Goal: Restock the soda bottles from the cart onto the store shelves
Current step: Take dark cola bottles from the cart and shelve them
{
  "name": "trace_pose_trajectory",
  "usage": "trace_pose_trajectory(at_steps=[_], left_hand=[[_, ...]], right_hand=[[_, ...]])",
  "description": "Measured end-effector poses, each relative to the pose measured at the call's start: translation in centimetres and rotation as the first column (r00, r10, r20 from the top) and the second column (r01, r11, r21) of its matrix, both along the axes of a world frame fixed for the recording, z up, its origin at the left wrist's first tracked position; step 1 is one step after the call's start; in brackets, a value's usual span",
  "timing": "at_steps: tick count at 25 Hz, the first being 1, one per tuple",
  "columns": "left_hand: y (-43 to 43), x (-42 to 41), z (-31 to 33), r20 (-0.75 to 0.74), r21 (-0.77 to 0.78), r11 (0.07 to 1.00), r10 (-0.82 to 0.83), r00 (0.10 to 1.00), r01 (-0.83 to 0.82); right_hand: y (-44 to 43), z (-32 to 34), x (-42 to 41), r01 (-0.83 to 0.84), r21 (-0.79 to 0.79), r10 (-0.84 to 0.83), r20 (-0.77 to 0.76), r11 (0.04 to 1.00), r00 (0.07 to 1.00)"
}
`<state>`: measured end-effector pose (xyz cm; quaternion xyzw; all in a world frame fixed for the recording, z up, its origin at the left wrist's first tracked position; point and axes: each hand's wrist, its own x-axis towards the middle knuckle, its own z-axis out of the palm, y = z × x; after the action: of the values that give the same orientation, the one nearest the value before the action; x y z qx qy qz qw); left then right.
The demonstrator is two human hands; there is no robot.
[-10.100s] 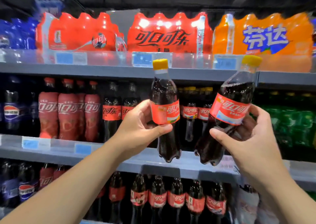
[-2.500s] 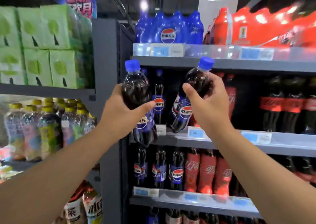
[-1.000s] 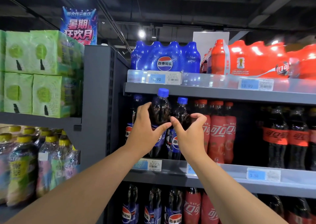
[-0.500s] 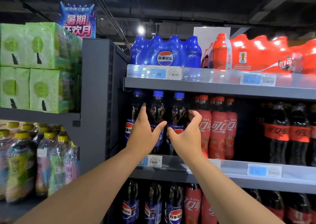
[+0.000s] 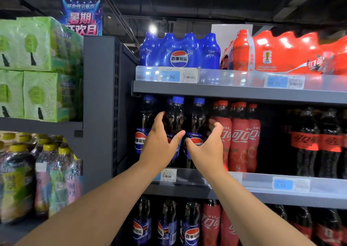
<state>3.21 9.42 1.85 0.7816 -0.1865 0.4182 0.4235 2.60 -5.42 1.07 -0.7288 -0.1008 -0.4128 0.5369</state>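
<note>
I see both arms reaching up to the middle shelf [image 5: 253, 183]. Two cola bottles with blue caps stand there side by side, near the left end of the shelf.

The first blue-cap bottle [image 5: 175, 118] stands straight up. Its long way runs up and down, with the cap at the top and the round label facing me. My left hand [image 5: 161, 146] is spread wide around it. The fingers [image 5: 159, 115] go straight up along its left side and the thumb lies on the label.

The second blue-cap bottle [image 5: 197, 118] stands just to the right of the first, also straight up with the cap on top. My right hand [image 5: 206, 150] is cupped in front of it. The thumb is low on the left and the bent fingers are on the right. I cannot tell if this hand grips the bottle or only sits close to it.

One more blue-label bottle [image 5: 148, 114] stands just left of my left hand. Red bottles [image 5: 238, 138] stand just right of my right hand. On the top shelf [image 5: 244, 93] sit a blue pack [image 5: 180, 52] and a red pack [image 5: 281, 54].
</note>
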Motion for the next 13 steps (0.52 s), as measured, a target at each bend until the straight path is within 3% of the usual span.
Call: trace_pose_trajectory(at_steps=[5, 13], left_hand=[[-0.4, 0.0, 0.1, 0.129, 0.046, 0.975, 0.210, 0.969, -0.217], [-0.5, -0.6, 0.7, 0.154, 0.152, 0.888, 0.413, 0.897, -0.435]], right_hand=[[0.3, 0.0, 0.1, 0.048, -0.059, -0.046, 0.036, 0.997, 0.998], [1.3, 0.0, 0.3, 0.215, -0.101, -0.215, 0.010, 0.971, 0.977]])
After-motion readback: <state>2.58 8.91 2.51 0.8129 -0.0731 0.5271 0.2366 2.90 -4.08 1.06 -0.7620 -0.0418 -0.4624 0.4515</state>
